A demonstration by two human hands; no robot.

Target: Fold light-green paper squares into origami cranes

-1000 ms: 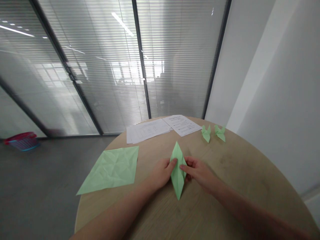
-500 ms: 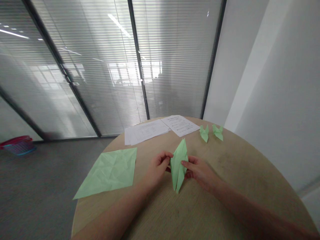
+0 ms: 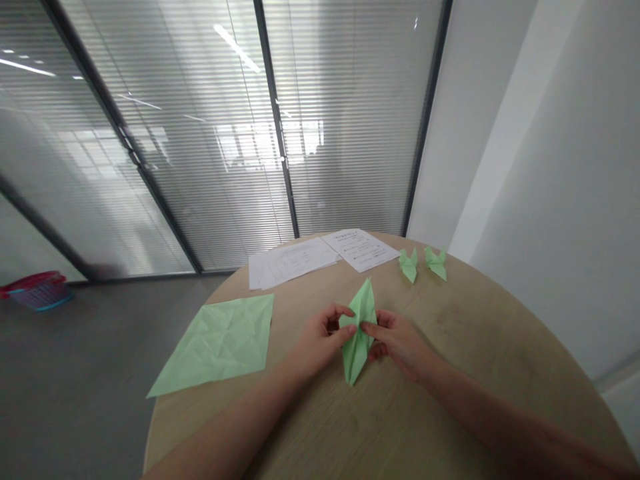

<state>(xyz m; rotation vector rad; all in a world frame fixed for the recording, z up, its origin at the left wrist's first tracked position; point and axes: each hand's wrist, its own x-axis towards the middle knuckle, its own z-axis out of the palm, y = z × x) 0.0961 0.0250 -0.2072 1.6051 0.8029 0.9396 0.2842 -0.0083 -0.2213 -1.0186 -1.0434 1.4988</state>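
Note:
Between my two hands is a long, diamond-shaped piece of folded green paper [image 3: 358, 350], one point toward the far side and the other toward me. My left hand [image 3: 327, 337] grips its left edge, the thumb lying on the front near the centre crease. On the other side my right hand [image 3: 395, 339] pinches the right edge, thumb on the front close to the left thumb and fingers behind the paper. Parts of the fingers of both hands are hidden by the paper.
A creased sheet of green paper [image 3: 220, 343] lies at the left, one corner past the edge of the round table [image 3: 450, 400]. Printed sheets [image 3: 300, 261] lie at the back. Two small folded green paper figures [image 3: 409, 266] stand back right. A basket [image 3: 37, 291] sits on the floor.
My left thumb has moved right, from the paper's left edge onto its middle beside the right thumb. The paper's lower points have come together. My right hand has hardly moved.

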